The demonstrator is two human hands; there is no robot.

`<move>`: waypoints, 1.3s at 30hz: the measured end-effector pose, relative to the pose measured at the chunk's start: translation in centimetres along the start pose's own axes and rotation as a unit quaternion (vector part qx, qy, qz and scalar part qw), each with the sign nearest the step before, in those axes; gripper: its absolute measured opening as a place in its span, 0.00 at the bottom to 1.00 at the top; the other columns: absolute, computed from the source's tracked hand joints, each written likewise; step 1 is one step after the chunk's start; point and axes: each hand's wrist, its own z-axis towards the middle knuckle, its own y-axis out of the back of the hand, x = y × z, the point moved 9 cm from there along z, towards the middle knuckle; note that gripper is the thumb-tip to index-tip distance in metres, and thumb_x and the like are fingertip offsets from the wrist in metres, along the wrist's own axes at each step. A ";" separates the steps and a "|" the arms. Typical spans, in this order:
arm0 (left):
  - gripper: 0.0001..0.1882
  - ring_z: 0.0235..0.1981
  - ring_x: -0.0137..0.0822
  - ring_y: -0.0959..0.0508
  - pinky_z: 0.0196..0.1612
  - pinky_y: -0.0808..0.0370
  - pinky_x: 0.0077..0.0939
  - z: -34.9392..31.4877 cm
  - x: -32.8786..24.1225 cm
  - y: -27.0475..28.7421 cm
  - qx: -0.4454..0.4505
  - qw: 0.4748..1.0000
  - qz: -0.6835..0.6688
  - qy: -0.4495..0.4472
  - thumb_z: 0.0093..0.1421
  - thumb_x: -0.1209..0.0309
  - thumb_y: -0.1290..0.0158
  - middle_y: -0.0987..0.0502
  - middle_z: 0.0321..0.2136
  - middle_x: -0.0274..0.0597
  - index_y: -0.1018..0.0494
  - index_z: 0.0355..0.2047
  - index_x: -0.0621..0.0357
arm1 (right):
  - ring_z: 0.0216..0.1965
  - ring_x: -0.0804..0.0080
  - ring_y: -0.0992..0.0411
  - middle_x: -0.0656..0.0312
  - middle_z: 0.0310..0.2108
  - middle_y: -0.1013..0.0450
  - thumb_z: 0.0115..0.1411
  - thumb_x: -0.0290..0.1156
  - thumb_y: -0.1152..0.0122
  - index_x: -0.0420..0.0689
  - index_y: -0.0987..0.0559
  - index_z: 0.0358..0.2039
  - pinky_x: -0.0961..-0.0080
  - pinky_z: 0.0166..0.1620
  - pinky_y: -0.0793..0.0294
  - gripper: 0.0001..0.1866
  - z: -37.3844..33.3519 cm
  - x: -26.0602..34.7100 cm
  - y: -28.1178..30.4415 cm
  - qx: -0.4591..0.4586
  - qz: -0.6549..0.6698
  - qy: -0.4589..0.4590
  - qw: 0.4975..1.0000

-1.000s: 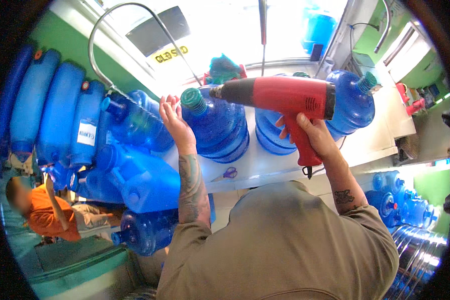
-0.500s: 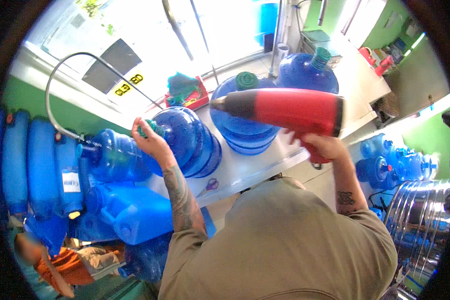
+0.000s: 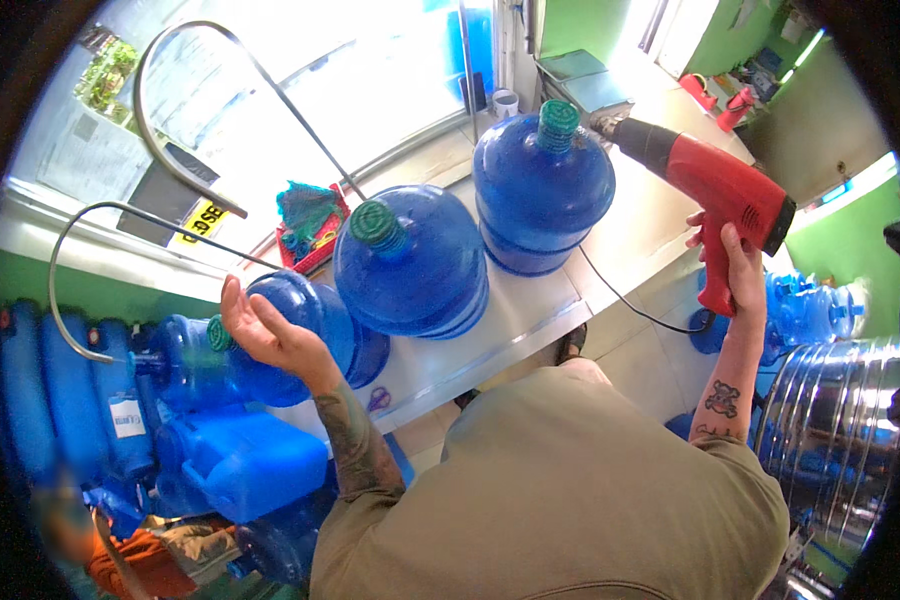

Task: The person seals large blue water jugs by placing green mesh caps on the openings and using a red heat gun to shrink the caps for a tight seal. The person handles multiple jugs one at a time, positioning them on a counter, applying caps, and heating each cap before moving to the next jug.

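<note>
My right hand grips the handle of a red heat gun. The gun's metal nozzle points left, close beside the green-wrapped neck of the right-hand blue water jug. In the middle stands a second blue jug with a green-covered cap. My left hand is open, fingers extended, in front of the leftmost jug. Part of that jug's green cap shows beside the fingers; whether they touch it I cannot tell.
The jugs stand on a white counter below a bright window. A red basket of green wraps sits behind them. Purple scissors lie near the front edge. The gun's cord crosses that edge. More blue containers and a person in orange are at left.
My right hand has swung the heat gun rightward, from in front of the middle jug to beside the right-hand jug's neck. My left hand has come off the leftmost jug's cap area. The view has shifted.
</note>
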 end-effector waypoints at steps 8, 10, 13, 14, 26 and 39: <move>0.19 0.57 0.42 0.29 0.63 0.36 0.36 -8.4 -11.8 -23.8 0.155 0.970 -0.187 0.030 0.70 0.68 0.51 0.27 0.53 0.49 0.30 0.55 0.67 | 0.38 0.68 0.22 0.53 0.45 0.22 0.65 0.58 0.45 0.37 0.27 0.54 0.76 0.36 0.24 0.34 10.6 -8.9 6.2 0.142 0.117 0.029 0.982; 0.18 0.55 0.44 0.27 0.60 0.33 0.37 -9.9 -13.4 -31.2 0.180 0.977 -0.112 0.016 0.64 0.69 0.43 0.26 0.52 0.51 0.27 0.53 0.62 | 0.39 0.69 0.23 0.55 0.44 0.23 0.65 0.59 0.45 0.38 0.26 0.51 0.76 0.38 0.24 0.33 13.7 -12.5 6.8 0.205 0.125 -0.024 0.970; 0.14 0.49 0.45 0.22 0.53 0.27 0.35 -11.8 -15.2 -39.1 0.242 0.970 -0.001 -0.040 0.60 0.70 0.39 0.23 0.46 0.50 0.23 0.45 0.60 | 0.39 0.69 0.24 0.61 0.39 0.23 0.60 0.52 0.34 0.41 0.23 0.46 0.71 0.42 0.24 0.27 19.2 -16.7 8.5 0.253 0.052 -0.060 0.964; 0.13 0.46 0.45 0.22 0.51 0.26 0.35 -11.8 -15.1 -39.3 0.205 0.978 0.005 -0.028 0.59 0.70 0.39 0.22 0.44 0.49 0.23 0.43 0.60 | 0.39 0.67 0.23 0.61 0.38 0.22 0.57 0.50 0.31 0.42 0.22 0.46 0.69 0.43 0.24 0.26 21.4 -17.7 8.9 0.245 -0.016 -0.041 0.968; 0.10 0.42 0.42 0.21 0.48 0.25 0.33 -12.3 -14.7 -39.1 0.156 0.986 0.064 -0.012 0.57 0.74 0.40 0.21 0.38 0.45 0.22 0.40 0.60 | 0.58 0.54 0.34 0.54 0.52 0.30 0.56 0.29 0.36 0.53 0.37 0.68 0.58 0.59 0.34 0.38 45.3 -21.0 -0.6 0.340 -0.440 0.334 0.761; 0.10 0.38 0.40 0.20 0.43 0.24 0.31 -12.2 -14.2 -39.3 0.142 0.988 0.052 -0.012 0.56 0.72 0.39 0.22 0.38 0.44 0.22 0.39 0.59 | 0.54 0.64 0.27 0.56 0.53 0.25 0.68 0.35 0.44 0.43 0.27 0.59 0.68 0.59 0.30 0.20 40.7 -10.9 -2.3 0.329 0.011 0.236 0.914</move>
